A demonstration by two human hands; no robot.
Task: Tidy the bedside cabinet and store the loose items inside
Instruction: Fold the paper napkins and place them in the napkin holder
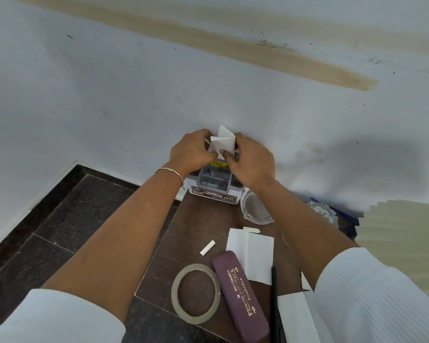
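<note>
Both hands are raised over the far end of the dark wooden cabinet top (196,229). My left hand (190,152) and my right hand (252,160) together pinch a folded white paper (223,142) above a white plastic organiser box (213,191) with grey compartments. On the cabinet top lie a small white chalk-like stick (207,247), a clear tape roll (195,293), a maroon spectacle case (240,297), a white sheet of paper (254,254) and a black pen (274,303).
A glass dish (256,209) stands to the right of the box. Beyond it sit a white ribbon bow (323,212) and something blue. A white wall rises behind the cabinet; dark floor tiles (60,219) lie to the left, and a cream ribbed surface (404,243) to the right.
</note>
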